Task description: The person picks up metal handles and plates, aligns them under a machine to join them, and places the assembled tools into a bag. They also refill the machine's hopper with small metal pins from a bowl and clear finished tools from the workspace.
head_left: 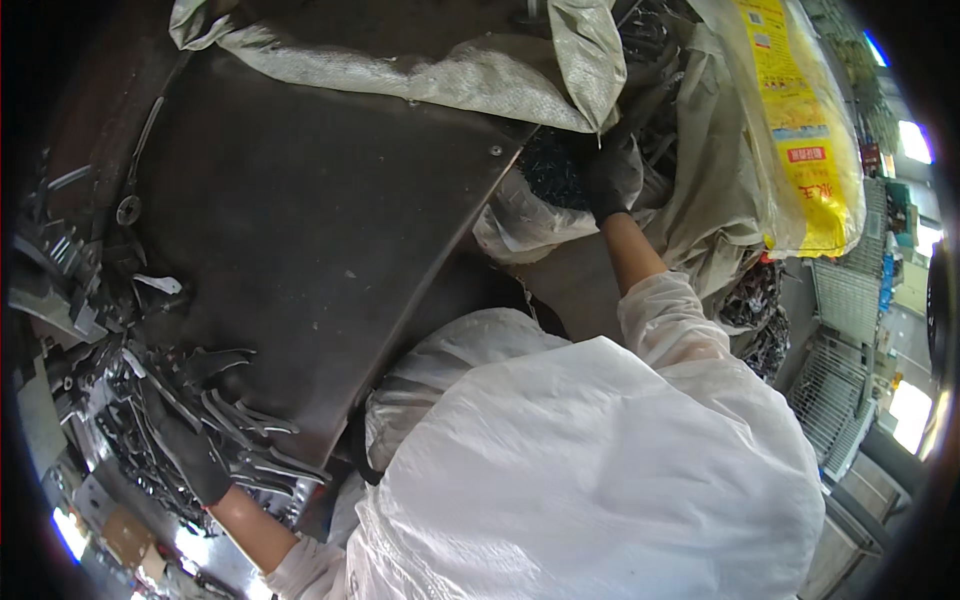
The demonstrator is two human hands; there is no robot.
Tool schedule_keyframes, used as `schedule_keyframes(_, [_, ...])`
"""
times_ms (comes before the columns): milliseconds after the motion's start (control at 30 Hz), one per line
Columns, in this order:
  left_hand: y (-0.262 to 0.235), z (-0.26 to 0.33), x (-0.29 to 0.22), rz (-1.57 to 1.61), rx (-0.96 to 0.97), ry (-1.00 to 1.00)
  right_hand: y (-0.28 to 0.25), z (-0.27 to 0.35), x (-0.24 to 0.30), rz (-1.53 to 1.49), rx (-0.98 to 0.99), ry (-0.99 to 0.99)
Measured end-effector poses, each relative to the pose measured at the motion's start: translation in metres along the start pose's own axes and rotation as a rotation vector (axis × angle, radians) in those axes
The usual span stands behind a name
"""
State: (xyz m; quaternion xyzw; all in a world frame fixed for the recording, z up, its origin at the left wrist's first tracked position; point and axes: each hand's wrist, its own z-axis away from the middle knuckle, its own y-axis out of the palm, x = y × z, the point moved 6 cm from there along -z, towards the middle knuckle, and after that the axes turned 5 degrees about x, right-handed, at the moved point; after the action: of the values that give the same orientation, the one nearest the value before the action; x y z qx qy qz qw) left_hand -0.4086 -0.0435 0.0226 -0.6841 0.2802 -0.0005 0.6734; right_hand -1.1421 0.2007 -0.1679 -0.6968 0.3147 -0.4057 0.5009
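My left hand (188, 455), in a dark glove, lies stretched out on a pile of curved grey metal parts (240, 415) that look like plier handles, at the table's left near corner. Its fingertips blend into the dark metal. At the far right, my right hand (608, 185), also in a dark glove, reaches into the mouth of a whitish sack (520, 225). Small dark pieces (552, 172) fill that opening. Shade and the sack's folds hide the right fingers, so what they hold, if anything, cannot be seen.
A dark metal tabletop (290, 220) slants between my hands, with a rolled woven sack (400, 70) along its far side. A yellow and clear printed bag (800, 130) hangs at the right. More metal parts (55, 285) crowd the left edge; wire cages (835, 390) stand at right.
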Motion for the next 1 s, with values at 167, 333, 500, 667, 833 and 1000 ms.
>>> schedule_keyframes(167, [-0.005, 0.007, 0.014, 0.151, -0.046, -0.091, 0.027, 0.002, -0.028, -0.076, 0.203, -0.062])
schedule_keyframes(333, [-0.011, 0.012, 0.030, -0.151, -0.031, 0.049, 0.057, 0.012, -0.030, -1.113, 0.694, 0.013])
schedule_keyframes(500, [0.014, 0.001, 0.020, 1.174, -0.151, -0.677, 0.115, -0.040, -0.106, -0.412, 0.677, -0.424])
schedule_keyframes(667, [0.001, 0.017, 0.046, 1.101, -0.265, -0.697, -0.040, 0.017, 0.007, -0.363, 0.005, -0.130])
schedule_keyframes(833, [-0.002, -0.001, 0.035, 1.092, -0.214, -0.575, -0.227, 0.108, 0.230, -0.523, -0.004, -0.961])
schedule_keyframes(1000, [-0.013, -0.008, 0.036, 0.830, -0.192, -0.483, -0.188, 0.066, 0.378, -0.627, 0.237, -0.885])
